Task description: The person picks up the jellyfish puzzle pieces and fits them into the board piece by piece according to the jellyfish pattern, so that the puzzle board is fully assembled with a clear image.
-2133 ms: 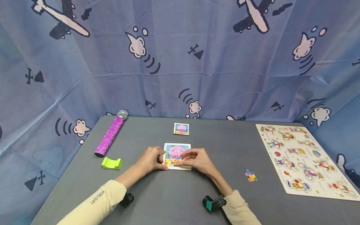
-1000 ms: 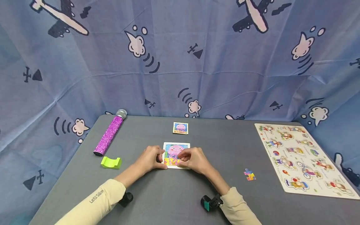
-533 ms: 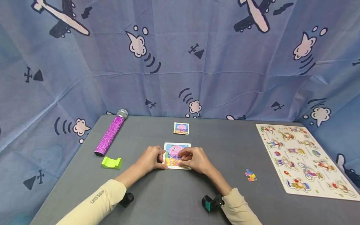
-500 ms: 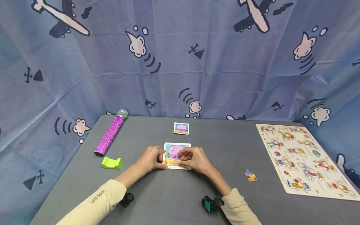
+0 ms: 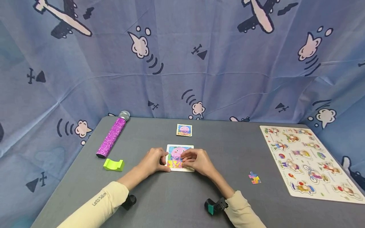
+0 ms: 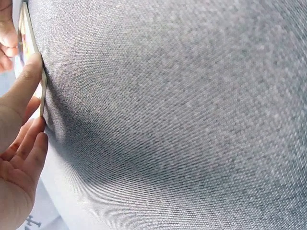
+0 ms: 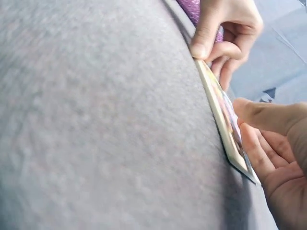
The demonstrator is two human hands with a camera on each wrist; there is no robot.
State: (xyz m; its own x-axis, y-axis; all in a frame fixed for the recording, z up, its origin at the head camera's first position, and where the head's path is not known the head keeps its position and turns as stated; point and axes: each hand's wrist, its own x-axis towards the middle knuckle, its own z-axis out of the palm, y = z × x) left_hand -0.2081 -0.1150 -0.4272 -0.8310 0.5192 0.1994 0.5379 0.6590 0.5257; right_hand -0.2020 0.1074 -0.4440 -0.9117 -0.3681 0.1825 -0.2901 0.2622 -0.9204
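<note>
A small square jigsaw puzzle [image 5: 177,154] with a pink octopus-like picture and white frame lies on the grey table. My left hand [image 5: 154,161] grips its left edge, thumb at the near corner and fingers along the side. At the puzzle's lower right, my right hand [image 5: 198,161] pinches a puzzle piece between thumb and fingers, close against the board; the fingers mostly hide it. In the right wrist view, the board [image 7: 216,105] shows edge-on between both hands. A loose puzzle piece [image 5: 254,178], blue, yellow and pink, lies to the right.
Behind the puzzle lies a small picture card [image 5: 184,130] with a matching image. A purple glitter microphone [image 5: 112,136] and a green curved block [image 5: 113,165] sit at left. A large board with cartoon figures [image 5: 310,163] lies at right, and a blue printed curtain [image 5: 176,63] hangs behind.
My right hand has brought the puzzle piece down into the puzzle's lower right, where a pale gap showed before. In the last half second the hands have barely moved.
</note>
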